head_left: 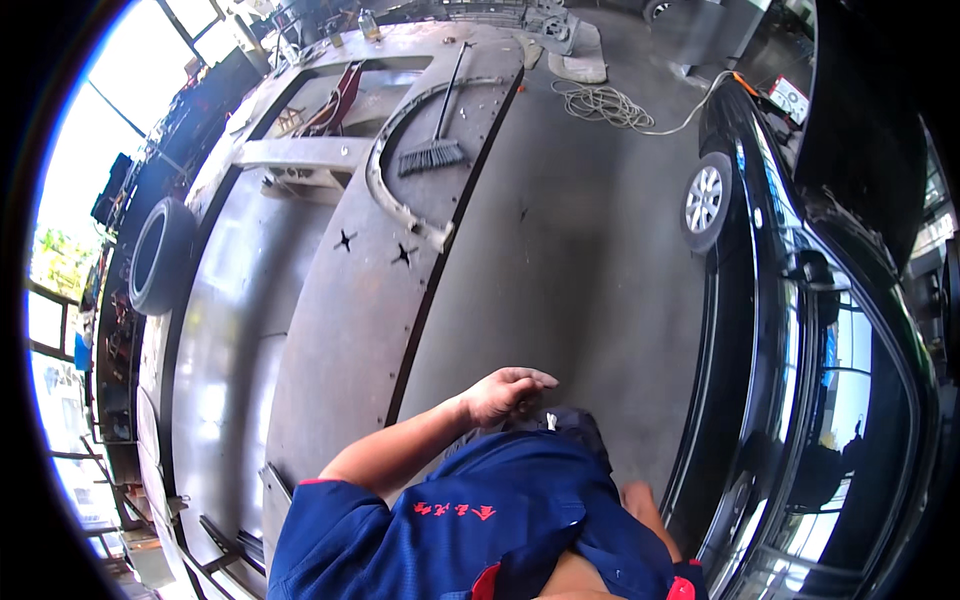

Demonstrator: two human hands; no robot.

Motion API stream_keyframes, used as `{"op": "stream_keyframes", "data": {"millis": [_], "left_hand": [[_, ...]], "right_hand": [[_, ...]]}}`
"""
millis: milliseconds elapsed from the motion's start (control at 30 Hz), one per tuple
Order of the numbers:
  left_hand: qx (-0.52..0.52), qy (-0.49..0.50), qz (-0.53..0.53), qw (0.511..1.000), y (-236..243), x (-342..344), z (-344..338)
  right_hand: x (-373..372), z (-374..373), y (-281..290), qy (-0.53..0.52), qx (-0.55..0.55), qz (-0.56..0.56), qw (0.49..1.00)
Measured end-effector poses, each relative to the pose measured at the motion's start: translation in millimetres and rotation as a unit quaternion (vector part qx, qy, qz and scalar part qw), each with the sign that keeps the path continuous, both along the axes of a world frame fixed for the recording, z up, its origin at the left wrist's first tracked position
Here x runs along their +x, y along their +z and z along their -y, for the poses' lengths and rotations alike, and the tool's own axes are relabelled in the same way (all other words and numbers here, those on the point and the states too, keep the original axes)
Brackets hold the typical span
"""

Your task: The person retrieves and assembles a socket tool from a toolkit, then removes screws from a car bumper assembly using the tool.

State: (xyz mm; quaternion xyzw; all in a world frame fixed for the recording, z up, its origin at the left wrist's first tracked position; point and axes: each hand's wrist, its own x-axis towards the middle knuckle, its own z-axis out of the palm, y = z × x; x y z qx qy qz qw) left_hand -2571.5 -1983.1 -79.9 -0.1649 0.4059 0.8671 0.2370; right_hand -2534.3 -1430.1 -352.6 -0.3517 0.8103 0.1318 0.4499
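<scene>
My left hand (502, 395) is in front of my waist, over my dark trousers (575, 424). Its fingers are loosely bent, the upper ones reaching to the right, and I see nothing held in it. The lower fingers are in shadow. Down at my right side, my right hand (637, 493) shows only in part beside my blue shirt (480, 515); its fingers are hidden. Neither hand visibly touches any of the workshop things.
A metal platform (345, 310) runs along the left, with a broom (432, 157) and a curved strip (377, 175) on it. A tyre (163, 257) stands at its far-left side. On the right is a black car (745, 330). A coiled hose (603, 106) lies ahead on the floor (560, 270).
</scene>
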Motion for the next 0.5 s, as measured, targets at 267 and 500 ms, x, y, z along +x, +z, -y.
{"op": "stream_keyframes", "data": {"millis": [267, 500], "left_hand": [[0.005, -0.018, -0.019, 1.000, 7.1, -313.4, 105.4], [0.043, 0.113, 0.043, 0.992, 26.2, -523.8, 175.4]], "right_hand": [[-211.9, 126.1, -12.3, -0.555, -0.038, 0.159, 0.816], [-582.8, 253.4, -15.1, -0.550, -0.183, 0.062, 0.812]]}}
